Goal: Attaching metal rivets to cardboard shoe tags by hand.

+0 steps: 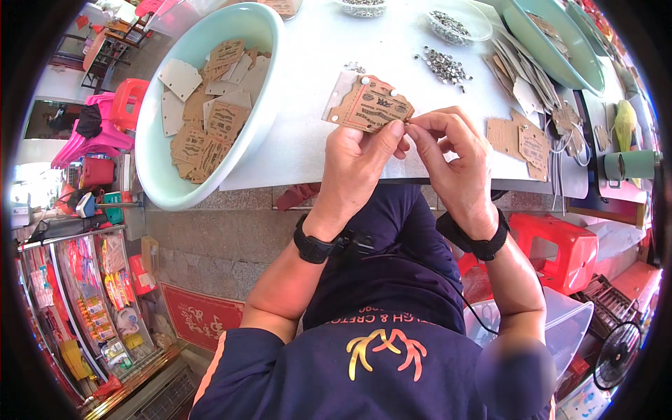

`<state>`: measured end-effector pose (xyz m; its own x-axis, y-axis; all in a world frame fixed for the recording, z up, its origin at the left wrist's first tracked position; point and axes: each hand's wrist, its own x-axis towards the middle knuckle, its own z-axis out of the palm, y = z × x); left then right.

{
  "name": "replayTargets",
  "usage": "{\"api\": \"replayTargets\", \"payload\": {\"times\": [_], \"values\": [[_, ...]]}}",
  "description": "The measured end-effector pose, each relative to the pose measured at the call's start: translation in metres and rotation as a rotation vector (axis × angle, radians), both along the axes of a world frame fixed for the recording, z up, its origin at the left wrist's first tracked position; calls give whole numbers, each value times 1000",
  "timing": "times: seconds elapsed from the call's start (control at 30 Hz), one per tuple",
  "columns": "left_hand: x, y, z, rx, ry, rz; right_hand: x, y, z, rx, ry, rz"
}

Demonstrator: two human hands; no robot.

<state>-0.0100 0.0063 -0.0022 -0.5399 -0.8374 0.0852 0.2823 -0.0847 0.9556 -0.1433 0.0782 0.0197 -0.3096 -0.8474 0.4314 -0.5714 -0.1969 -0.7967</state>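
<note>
My left hand (353, 164) grips a brown printed cardboard tag (374, 105) with a notched edge, held over the near edge of the white table. A paler piece shows behind it, and small white round dots sit near its corners. At the tag's right corner, the fingers of my right hand (455, 150) pinch together on something too small to make out. Beyond the tag lies a loose heap of small metal snap-like pieces (448, 68). More tags (521, 143) lie on the table to the right of my right hand.
At left stands a pale green basin (262, 119) holding brown and grey tags. Clear tubs (472, 24) of metal pieces stand at the back. Stacked cards (521, 73), another green basin (581, 66) and a green cup (638, 165) are at right. Red stools (560, 245) stand below.
</note>
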Motion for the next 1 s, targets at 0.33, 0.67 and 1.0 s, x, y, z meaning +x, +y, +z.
{"api": "replayTargets", "payload": {"times": [0.33, 0.67, 1.0], "values": [[2, 1, 3, -21, -39, -34, 1, 2, -3, 36, -67, -23], [2, 3, 5, -9, -24, -34, 5, 1, -7, 138, -401, 4], [2, 4, 4, -18, -37, -30, 6, 3, -7, 133, -382, 8]]}}
